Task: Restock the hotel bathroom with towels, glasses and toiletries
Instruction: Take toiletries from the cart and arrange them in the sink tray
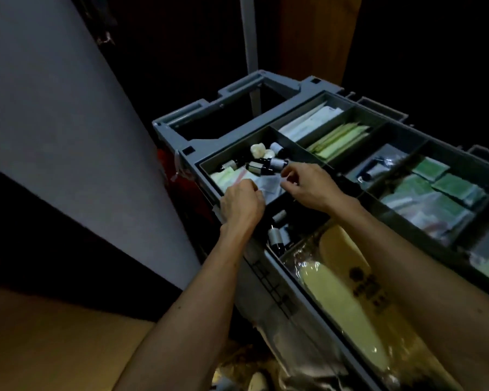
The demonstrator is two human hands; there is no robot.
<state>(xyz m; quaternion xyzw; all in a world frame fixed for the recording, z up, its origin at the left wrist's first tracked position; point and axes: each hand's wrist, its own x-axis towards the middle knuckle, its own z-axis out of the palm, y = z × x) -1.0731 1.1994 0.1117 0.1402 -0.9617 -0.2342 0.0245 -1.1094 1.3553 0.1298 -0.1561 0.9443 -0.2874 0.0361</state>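
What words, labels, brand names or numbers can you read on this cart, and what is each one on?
No text here is readable.
Dark printed emblem on the wrapped slippers: too blurred to read.
Labels on the small bottles: too small to read.
Print on the green packets: too blurred to read.

Dim and underexposed throughout. Falls to near black along the top and right. Catches faint, even light on the grey wall [54,122]. Shows small glare spots on the clear wrap [302,258]. Smears fine detail on the small bottles [277,163]. Bends straight lines toward the edges.
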